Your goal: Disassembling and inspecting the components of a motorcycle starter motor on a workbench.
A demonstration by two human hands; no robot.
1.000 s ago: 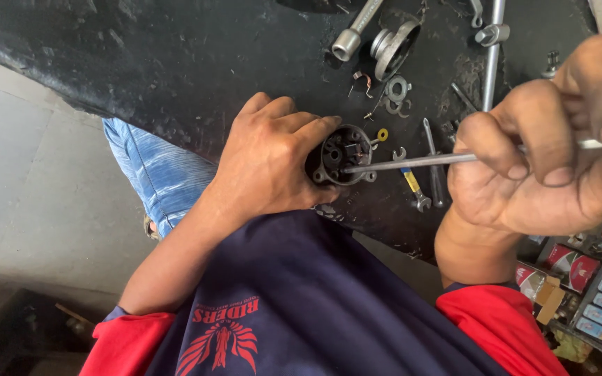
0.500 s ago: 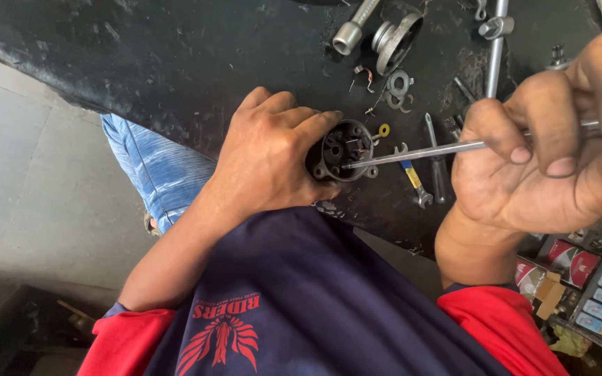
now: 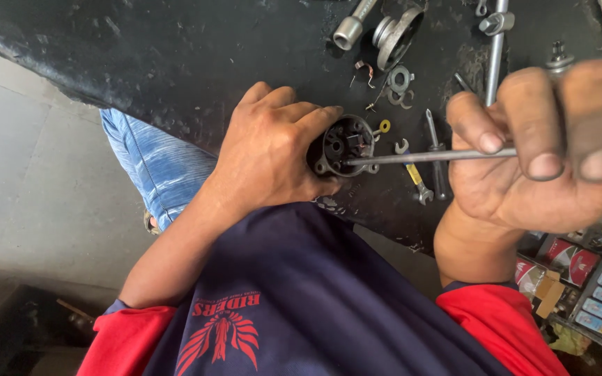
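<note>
Left hand (image 3: 269, 157) grips round motor housing (image 3: 346, 145); right hand (image 3: 545, 150) pinches metal rod (image 3: 419, 157) inside.

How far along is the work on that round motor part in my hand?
Done: the round housing is open, its insides showing, with washers and a small spanner lying loose on the black bench. In hand: left hand grips the housing, right hand pushes a metal rod inside. Left: those parts lie unfitted.
</note>
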